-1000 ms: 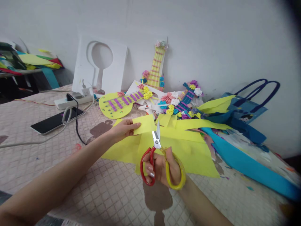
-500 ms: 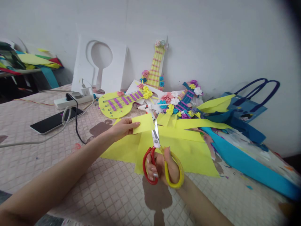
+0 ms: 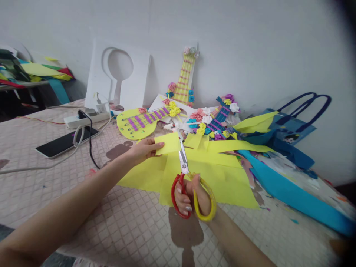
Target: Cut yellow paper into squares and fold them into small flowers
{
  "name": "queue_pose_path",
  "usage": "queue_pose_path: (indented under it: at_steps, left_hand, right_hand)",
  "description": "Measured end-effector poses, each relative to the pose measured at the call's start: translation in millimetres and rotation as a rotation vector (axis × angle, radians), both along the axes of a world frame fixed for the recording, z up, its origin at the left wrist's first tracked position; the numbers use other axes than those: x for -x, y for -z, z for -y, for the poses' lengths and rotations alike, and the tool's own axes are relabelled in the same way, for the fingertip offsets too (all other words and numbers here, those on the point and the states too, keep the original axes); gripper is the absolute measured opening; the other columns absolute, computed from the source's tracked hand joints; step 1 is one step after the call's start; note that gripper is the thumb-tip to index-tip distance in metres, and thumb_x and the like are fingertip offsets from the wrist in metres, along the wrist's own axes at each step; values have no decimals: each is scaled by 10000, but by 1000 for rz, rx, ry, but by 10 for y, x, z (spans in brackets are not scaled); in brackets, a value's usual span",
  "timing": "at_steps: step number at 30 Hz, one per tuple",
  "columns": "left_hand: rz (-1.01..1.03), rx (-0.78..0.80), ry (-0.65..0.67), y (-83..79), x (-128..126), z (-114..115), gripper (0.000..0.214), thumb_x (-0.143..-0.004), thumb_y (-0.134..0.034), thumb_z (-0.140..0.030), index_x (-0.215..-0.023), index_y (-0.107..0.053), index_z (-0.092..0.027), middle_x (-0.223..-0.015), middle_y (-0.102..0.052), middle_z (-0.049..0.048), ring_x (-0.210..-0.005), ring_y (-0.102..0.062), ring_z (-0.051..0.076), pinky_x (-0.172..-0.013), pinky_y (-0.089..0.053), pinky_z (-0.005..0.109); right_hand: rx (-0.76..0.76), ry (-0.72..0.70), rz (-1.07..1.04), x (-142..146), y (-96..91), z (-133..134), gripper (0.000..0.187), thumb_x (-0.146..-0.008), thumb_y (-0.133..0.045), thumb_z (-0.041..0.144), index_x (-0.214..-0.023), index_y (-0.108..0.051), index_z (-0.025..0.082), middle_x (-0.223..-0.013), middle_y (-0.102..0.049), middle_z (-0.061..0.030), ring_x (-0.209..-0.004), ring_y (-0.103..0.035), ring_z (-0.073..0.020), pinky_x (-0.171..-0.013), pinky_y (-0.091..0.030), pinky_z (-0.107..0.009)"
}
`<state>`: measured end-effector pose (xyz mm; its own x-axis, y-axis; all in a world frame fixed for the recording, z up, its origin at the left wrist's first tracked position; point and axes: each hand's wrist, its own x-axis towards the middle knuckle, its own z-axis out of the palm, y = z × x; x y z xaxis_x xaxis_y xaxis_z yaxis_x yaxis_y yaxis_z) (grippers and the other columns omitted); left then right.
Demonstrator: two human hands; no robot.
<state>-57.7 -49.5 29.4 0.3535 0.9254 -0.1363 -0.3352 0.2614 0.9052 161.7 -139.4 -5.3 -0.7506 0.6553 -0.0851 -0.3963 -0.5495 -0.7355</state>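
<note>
Red-and-yellow scissors (image 3: 184,162) in closed right hand (image 3: 194,196)

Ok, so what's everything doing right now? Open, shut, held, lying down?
paper: partly cut, one strip pinched by left hand.
scissors: gripped in right hand, blades nearly shut, mid-cut.
phone: lying flat, screen dark.
power strip: plugs in it.
bag: leaning on wall, handles up.
board: leaning on wall, shape cut out.

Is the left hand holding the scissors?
No, the right hand grips the scissors, while the left hand pinches a yellow paper piece.
</note>
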Motion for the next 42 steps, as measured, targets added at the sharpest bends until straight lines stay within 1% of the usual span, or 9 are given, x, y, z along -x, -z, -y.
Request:
queue_pose_path:
  at_steps: [4,9,14,16,19,22,27,35,42]
  left_hand:
    - [7,13,-20,-31,-2,-3,108,-723,-717,-180,-739,-636,-110,-701,-681,21,-626,-625,89,-610,-541,186]
    - [6,14,-21,-30,11,-16,115,-720,-720,-185,-750,-640,-108,-702,-681,22,-634,-625,91,-617,-543,189]
    - [-21,-1,2,-31,-14,13,160,-720,-718,-216,-815,-656,-103,-729,-692,49,-658,-629,107,-638,-522,202]
    - [-38,-19,22,-34,-34,34,163,-711,-724,-217,-802,-661,-97,-695,-684,47,-622,-609,93,-614,-495,184]
    - [-65,-42,45,-35,-59,57,151,-697,-734,-221,-738,-662,-94,-629,-660,31,-557,-565,70,-567,-448,172]
    - [-74,-45,55,-32,-72,65,174,-694,-736,-237,-773,-676,-94,-688,-677,46,-573,-563,78,-570,-432,189]
    - [-77,-61,49,-27,-74,56,161,-698,-734,-232,-772,-684,-98,-676,-675,46,-589,-568,86,-647,-450,215]
    - [-83,-64,53,-3,-38,21,174,-689,-743,-245,-750,-672,-99,-660,-673,37,-547,-558,70,-630,-465,205]
    - [-63,-40,35,-42,-45,33,183,-686,-746,-230,-786,-674,-94,-710,-690,52,-600,-598,92,-665,-482,225]
  right_hand:
    - [14,-15,-3,-10,32,-3,621,-696,-392,792,-730,-488,180,-475,-347,92,-328,-268,-45,-345,-323,-181]
    - [24,-6,15,1,40,1,616,-693,-403,790,-727,-484,181,-452,-335,100,-309,-256,-44,-325,-313,-178]
    - [7,12,23,24,-25,32,668,-713,-366,795,-799,-536,156,-525,-425,56,-394,-386,-76,-414,-377,-226]
    - [-1,8,23,31,-49,41,685,-720,-351,796,-827,-546,148,-550,-441,42,-424,-409,-86,-442,-382,-240]
    - [-13,10,16,38,-72,44,687,-730,-339,791,-841,-548,146,-554,-436,40,-425,-402,-90,-443,-372,-246]
    - [-4,14,27,37,-89,41,688,-720,-348,796,-831,-545,147,-549,-430,41,-425,-398,-92,-447,-374,-249]
    - [28,45,22,33,-80,32,666,-734,-328,789,-792,-536,159,-536,-416,50,-406,-387,-84,-439,-390,-244]
    - [19,44,12,37,-20,15,633,-703,-373,797,-726,-498,176,-475,-367,84,-332,-310,-58,-366,-362,-215]
    - [18,53,29,36,16,-1,624,-677,-407,802,-693,-483,183,-424,-338,104,-292,-261,-47,-317,-326,-194]
